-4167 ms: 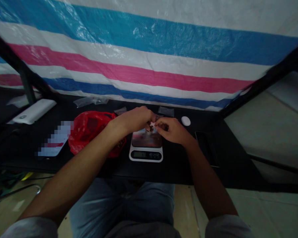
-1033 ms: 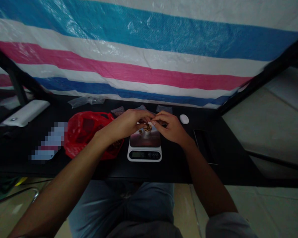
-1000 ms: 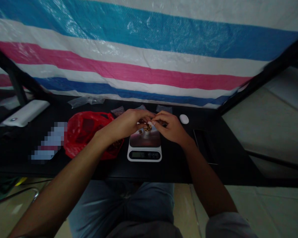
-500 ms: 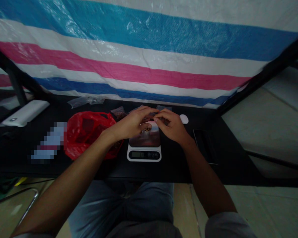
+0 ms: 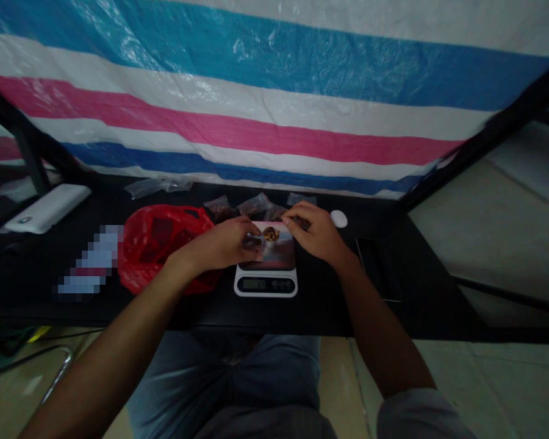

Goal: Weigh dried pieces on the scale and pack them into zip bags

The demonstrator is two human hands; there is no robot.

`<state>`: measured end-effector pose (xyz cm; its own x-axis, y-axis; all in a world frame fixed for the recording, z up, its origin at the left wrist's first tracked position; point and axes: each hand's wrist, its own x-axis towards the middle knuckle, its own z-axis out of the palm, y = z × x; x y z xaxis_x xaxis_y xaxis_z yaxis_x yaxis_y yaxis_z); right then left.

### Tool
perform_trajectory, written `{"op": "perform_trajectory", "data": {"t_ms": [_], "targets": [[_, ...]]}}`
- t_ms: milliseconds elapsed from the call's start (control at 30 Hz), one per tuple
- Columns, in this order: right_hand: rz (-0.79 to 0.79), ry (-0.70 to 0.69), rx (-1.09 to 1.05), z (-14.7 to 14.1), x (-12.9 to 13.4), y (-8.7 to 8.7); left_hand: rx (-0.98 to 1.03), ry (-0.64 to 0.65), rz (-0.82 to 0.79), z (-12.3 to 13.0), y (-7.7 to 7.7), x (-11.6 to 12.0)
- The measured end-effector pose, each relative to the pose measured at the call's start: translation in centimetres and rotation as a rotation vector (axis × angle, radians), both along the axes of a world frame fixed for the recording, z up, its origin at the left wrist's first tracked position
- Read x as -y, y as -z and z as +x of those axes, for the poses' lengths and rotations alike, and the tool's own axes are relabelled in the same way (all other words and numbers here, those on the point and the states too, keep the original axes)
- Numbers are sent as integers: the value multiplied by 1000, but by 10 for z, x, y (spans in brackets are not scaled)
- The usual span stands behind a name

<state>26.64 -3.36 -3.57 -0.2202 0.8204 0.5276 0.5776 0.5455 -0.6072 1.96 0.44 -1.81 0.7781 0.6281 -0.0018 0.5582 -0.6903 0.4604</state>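
Note:
A white kitchen scale (image 5: 266, 286) with a shiny metal top stands in front of me on the black table. On its top is a small cup heaped with brown pieces (image 5: 271, 235). My left hand (image 5: 231, 244) is at the left side of the cup, thumb and fingers apart, with nothing seen between them. Over the scale's upper right, my right hand (image 5: 315, 230) has its thumb and fingertips pinched together; what they hold is too small to make out. Left of the scale, partly behind my left forearm, lies an open red plastic bag (image 5: 158, 235).
Several clear bags with brown contents (image 5: 254, 206) lie behind the scale. Further left are more clear bags (image 5: 159, 186), a white device (image 5: 50, 208) and a blurred-out item. A white round object (image 5: 338, 219) and a dark phone-like object (image 5: 377, 268) are at right.
My left hand has moved down and left, from beside my right hand to the cup, uncovering the clear bags behind. My right hand has hardly moved.

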Motion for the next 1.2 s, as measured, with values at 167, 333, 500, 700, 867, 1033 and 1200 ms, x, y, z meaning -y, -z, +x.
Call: {"op": "perform_trajectory", "data": {"t_ms": [167, 333, 500, 700, 867, 1033, 1200], "targets": [[-4, 2, 14, 0, -1, 0, -15, 1, 35, 7, 6, -2], [-22, 12, 25, 1, -1, 1, 17, 39, 71, 8, 5, -5], [-14, 7, 27, 1, 0, 1, -38, 74, 74, 6, -1, -4], [-13, 0, 27, 2, 0, 1, -63, 69, 50, 2, -1, -5], [-25, 4, 40, 1, 1, -1, -38, 80, 28, 0, 2, -6], [-17, 6, 44, 1, 1, -1, 74, 83, 31, -3, -10, -7], [-24, 10, 45, 1, 0, 1, 217, 94, 111, 6, -29, -11]]}}
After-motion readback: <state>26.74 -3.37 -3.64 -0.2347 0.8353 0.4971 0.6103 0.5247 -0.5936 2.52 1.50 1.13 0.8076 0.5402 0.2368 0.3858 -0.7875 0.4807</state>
